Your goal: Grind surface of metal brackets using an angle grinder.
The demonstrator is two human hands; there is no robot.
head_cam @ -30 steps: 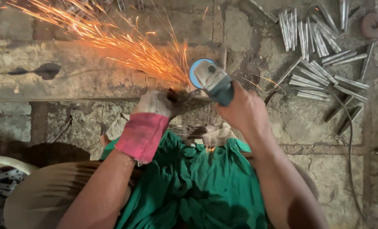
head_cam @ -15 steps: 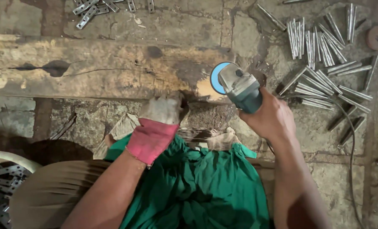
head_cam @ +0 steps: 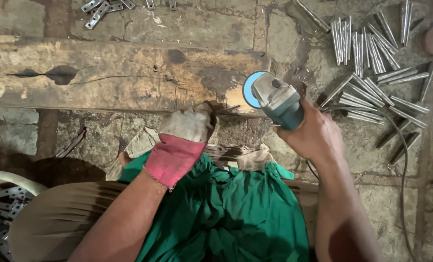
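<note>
Right hand (head_cam: 318, 136) fingers grip angle grinder (head_cam: 274, 99); gloved left hand (head_cam: 187, 126) fingers pinch small workpiece (head_cam: 226, 107); disc beside fingertips risks cutting glove

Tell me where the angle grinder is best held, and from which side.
Grip the angle grinder by its teal rear body, coming from the cable end, as the right hand does. The blue disc sits at the front near the wooden beam, so the rear probably keeps fingers clear. The gloved left hand rests beside it.

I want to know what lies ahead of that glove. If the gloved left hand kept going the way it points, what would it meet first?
Likely the wooden plank: the left hand already reaches its near edge.
</note>
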